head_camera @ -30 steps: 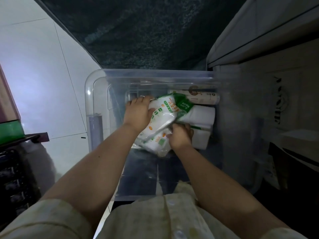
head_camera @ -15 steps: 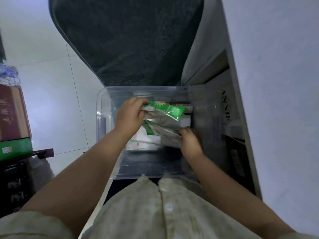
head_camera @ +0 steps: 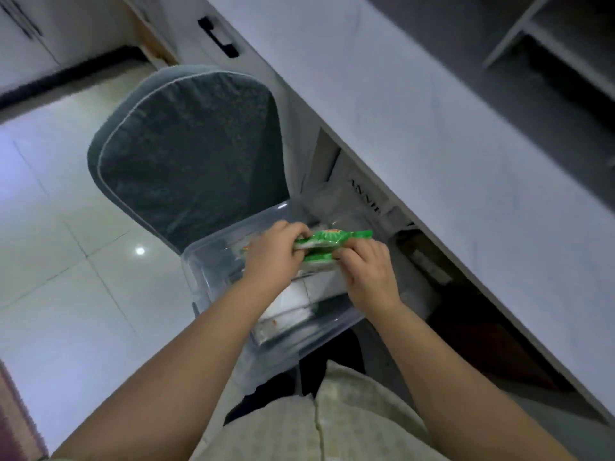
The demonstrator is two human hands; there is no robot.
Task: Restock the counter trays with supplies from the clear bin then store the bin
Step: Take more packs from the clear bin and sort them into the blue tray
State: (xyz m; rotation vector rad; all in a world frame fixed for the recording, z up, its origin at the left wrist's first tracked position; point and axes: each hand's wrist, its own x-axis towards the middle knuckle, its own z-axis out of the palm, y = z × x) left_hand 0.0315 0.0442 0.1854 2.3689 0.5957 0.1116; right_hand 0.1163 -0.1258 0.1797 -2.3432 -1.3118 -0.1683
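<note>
A clear plastic bin (head_camera: 213, 261) rests on a grey-green chair. Both hands hold green-and-white plastic supply packs (head_camera: 332, 239) just above the bin's rim. My left hand (head_camera: 274, 257) grips the packs' left end from above. My right hand (head_camera: 366, 271) pinches their right end. White packages (head_camera: 293, 301) still lie at the bottom of the bin, partly hidden by my hands.
The chair back (head_camera: 186, 148) rises behind the bin. A white counter (head_camera: 432, 134) runs diagonally on the right, with a dark open space under it and a shelf unit (head_camera: 565, 38) at top right. Pale tiled floor (head_camera: 66, 261) lies to the left.
Both hands have lifted the green packs from inside the bin up to its rim. The view has swung up and back, bringing the counter top and chair back into sight.
</note>
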